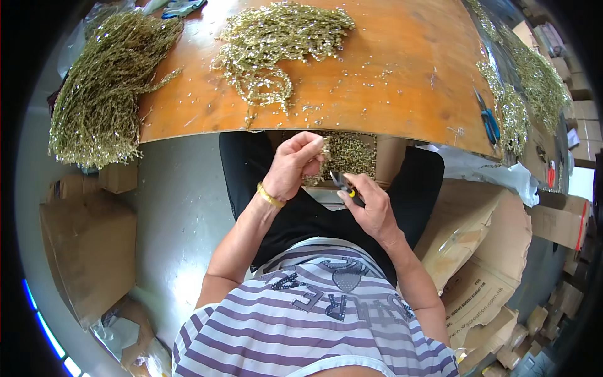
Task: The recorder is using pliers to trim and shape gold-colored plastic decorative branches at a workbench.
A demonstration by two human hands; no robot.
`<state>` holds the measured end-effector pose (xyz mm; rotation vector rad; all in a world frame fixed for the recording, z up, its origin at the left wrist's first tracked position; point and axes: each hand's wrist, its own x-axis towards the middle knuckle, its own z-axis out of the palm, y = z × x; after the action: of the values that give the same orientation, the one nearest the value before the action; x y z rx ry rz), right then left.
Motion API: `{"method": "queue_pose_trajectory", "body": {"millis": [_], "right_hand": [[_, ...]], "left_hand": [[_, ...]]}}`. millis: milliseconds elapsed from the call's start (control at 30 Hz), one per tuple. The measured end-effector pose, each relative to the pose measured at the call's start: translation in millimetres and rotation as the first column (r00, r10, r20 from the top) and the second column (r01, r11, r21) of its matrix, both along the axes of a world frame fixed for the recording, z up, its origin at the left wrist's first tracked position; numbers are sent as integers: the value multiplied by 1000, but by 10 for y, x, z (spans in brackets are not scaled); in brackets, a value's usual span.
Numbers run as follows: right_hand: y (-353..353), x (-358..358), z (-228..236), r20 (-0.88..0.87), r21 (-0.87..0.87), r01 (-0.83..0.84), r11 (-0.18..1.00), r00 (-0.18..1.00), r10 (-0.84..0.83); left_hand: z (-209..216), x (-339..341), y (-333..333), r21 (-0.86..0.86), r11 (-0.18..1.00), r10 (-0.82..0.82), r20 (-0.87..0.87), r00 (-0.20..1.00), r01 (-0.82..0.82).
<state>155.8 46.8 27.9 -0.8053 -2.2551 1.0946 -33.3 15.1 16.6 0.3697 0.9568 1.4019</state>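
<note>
My left hand, a yellow bangle at its wrist, pinches a short piece of gold bead chain just in front of the table edge. In my right hand is a pair of cutting pliers with dark, yellow-marked handles. Their jaws point up and left toward the chain, a small distance from my left fingers. Under both hands, between my knees, a cardboard box holds a heap of small gold bead pieces. Whether the pliers' jaws touch any chain is too small to tell.
On the wooden table lies a tangled pile of gold bead chains. A thick bundle of chains hangs over the left edge. Blue-handled pliers lie at the right, near more chains. Cardboard cartons flank me.
</note>
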Motion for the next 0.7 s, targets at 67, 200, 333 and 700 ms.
{"method": "queue_pose_trajectory", "body": {"millis": [67,200,333,700], "right_hand": [[41,-8,36,50,-194,160,968,987,-153],[17,-23,104,4,-390,146,909,988,-157],[1,-138,183,116,-117,160,980,982,-147],[10,-81,266,212,-2,156,988,965,-152]], "left_hand": [[43,41,-18,27,994,108,-189,976,-105],[-51,168,-103,188,970,206,-317,926,-152],[-51,224,-138,238,962,218,-369,904,-134],[47,241,-164,263,958,240,-528,815,-111]]}}
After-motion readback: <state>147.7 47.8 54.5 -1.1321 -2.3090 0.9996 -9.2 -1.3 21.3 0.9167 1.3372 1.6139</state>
